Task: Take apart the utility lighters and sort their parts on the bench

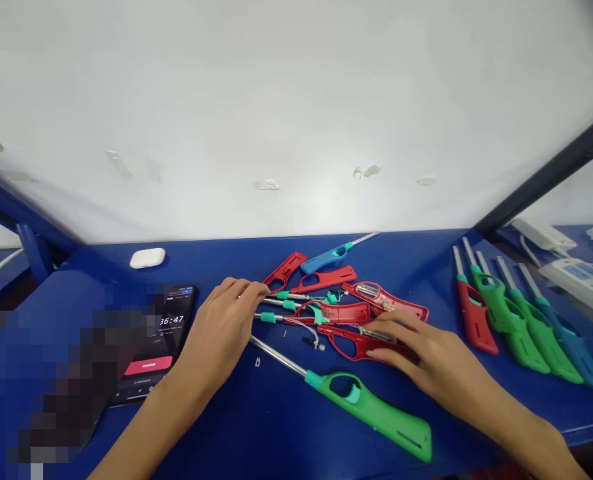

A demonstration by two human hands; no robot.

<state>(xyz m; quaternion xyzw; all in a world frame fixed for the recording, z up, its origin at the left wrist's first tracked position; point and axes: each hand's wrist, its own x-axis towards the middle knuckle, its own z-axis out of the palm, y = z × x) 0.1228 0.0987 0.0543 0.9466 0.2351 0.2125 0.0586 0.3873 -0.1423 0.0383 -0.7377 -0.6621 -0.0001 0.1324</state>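
My left hand (229,327) is closed, its fingers curled down over the left ends of several metal lighter tubes with teal collars (271,318). Its fingertips are hidden, so what they pinch is unclear. My right hand (431,350) has thumb and fingers around a red lighter casing half (349,343), which holds a clear fuel tank (380,335). Behind it lie another open red casing with parts inside (406,308) and a red half shell (326,279). A thin wire with a small dark-tipped part (316,344) lies between my hands. Nearest me rests a whole green lighter (381,413).
A blue lighter (326,258) lies at the back. Several assembled lighters (526,327) stand in a row at the right. A phone showing a timer (169,327) and a white earbud case (147,258) are at the left. A small metal clip (257,362) lies on the blue table (216,440).
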